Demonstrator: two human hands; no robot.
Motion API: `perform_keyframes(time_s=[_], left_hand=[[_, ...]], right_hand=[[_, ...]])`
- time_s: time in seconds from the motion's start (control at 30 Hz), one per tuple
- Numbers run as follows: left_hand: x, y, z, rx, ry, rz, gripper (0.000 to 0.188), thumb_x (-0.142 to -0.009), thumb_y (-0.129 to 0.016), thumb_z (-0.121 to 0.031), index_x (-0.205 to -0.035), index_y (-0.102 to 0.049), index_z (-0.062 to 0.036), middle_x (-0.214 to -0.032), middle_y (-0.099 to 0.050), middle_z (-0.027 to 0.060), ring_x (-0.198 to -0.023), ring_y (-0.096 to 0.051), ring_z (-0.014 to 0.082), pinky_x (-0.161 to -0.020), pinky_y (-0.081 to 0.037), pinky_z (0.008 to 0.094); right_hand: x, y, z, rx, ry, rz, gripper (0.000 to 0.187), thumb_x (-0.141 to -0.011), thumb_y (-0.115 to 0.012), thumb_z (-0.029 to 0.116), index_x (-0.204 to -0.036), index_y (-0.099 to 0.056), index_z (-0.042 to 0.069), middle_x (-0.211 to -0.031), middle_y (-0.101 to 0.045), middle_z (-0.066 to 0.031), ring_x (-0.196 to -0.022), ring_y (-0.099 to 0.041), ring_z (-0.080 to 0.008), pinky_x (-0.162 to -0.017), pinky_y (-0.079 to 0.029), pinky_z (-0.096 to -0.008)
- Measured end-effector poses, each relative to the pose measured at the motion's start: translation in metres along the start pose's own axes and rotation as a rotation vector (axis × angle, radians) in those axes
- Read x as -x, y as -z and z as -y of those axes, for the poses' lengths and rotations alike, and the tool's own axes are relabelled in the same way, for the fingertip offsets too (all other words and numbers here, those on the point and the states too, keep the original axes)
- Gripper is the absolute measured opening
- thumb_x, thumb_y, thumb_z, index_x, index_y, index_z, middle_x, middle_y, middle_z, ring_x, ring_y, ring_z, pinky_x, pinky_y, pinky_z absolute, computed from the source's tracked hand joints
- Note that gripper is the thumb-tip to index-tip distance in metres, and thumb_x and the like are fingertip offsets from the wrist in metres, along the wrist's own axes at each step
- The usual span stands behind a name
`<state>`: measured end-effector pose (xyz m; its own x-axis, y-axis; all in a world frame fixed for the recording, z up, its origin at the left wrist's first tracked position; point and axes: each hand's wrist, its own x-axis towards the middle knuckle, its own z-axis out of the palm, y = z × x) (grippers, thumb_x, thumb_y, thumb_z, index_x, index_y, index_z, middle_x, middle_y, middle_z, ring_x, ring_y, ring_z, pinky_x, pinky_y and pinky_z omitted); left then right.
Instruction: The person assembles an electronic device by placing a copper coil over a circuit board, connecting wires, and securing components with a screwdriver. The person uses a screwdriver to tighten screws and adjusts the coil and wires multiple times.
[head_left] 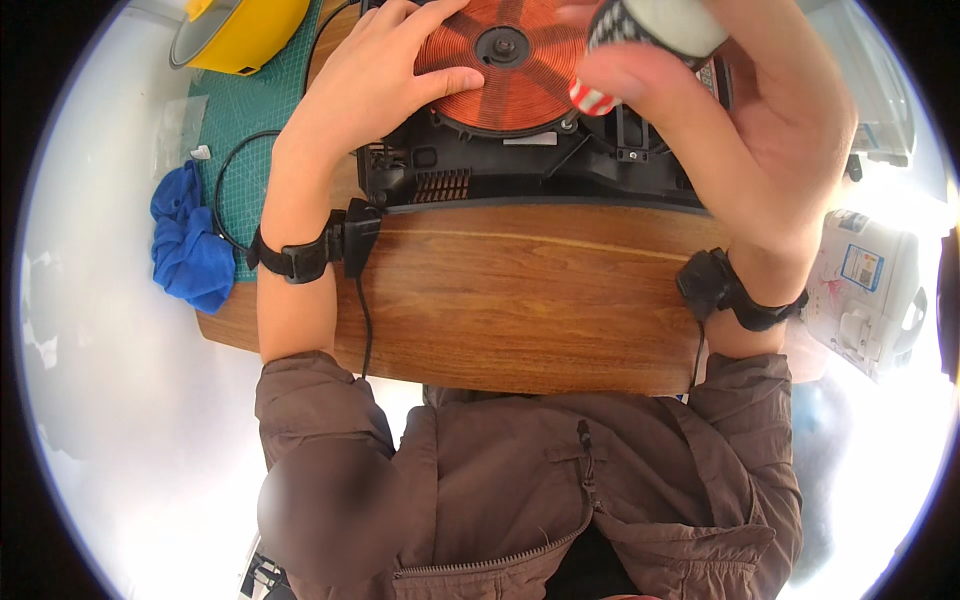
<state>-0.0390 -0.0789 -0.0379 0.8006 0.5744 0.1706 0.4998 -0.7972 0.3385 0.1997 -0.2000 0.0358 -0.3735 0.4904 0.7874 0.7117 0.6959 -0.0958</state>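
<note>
A flat round copper coil (545, 95) sits in an opened black plastic housing (640, 180), like the inside of an induction cooker, at the top of the view. My left hand (375, 85) lies on the coil's left side with its fingers spread, the thumb near the dark hub (502, 46). Over the coil's right side, my right hand (740, 130) grips a white container (672, 25) with a black-and-white checked band. A red-and-white striped piece (592, 99) shows below my right thumb; whether it belongs to the container I cannot tell.
A wooden table (530, 300) lies under the housing, with a green cutting mat (255, 175) at left. On the left are a yellow pot (250, 35), a blue cloth (190, 240) and a black cable (218, 195). A white case (865, 290) and a clear plastic box (880, 90) stand at right.
</note>
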Motion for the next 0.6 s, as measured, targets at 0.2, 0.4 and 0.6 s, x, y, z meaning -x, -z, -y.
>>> perform_keyframes(time_s=[0.2, 0.4, 0.6], left_hand=[[-0.004, 0.005, -0.011, 0.053, 0.129, 0.072, 0.073, -0.092, -0.075, -0.042, -0.149, -0.049, -0.0052, -0.124, -0.055, 0.0227, -0.119, -0.053, 0.0407, -0.103, -0.046, 0.0440], [0.007, 0.000, -0.003, 0.017, 0.156, 0.055, 0.073, -0.093, -0.073, -0.045, -0.149, -0.049, -0.0041, -0.125, -0.055, 0.0236, -0.120, -0.053, 0.0406, -0.104, -0.046, 0.0442], [0.005, -0.003, 0.001, -0.026, 0.085, 0.012, 0.074, -0.095, -0.069, -0.046, -0.148, -0.048, 0.0013, -0.125, -0.058, 0.0290, -0.119, -0.055, 0.0412, -0.104, -0.046, 0.0452]], right_hand=[[-0.029, 0.021, 0.023, 0.063, -0.134, 0.322, 0.034, -0.084, -0.079, 0.013, -0.110, -0.062, 0.001, -0.092, -0.062, -0.0116, -0.068, -0.063, -0.0215, -0.056, -0.052, -0.0296], [-0.065, 0.040, 0.018, -0.046, -0.081, 0.871, 0.026, -0.087, -0.075, 0.008, -0.104, -0.056, 0.002, -0.101, -0.062, -0.0138, -0.082, -0.062, -0.0211, -0.070, -0.050, -0.0317], [-0.078, 0.041, 0.016, 0.192, -0.218, 1.040, 0.026, -0.097, -0.068, 0.016, -0.114, -0.055, 0.001, -0.105, -0.061, -0.0168, -0.097, -0.064, -0.0290, -0.086, -0.048, -0.0398]])
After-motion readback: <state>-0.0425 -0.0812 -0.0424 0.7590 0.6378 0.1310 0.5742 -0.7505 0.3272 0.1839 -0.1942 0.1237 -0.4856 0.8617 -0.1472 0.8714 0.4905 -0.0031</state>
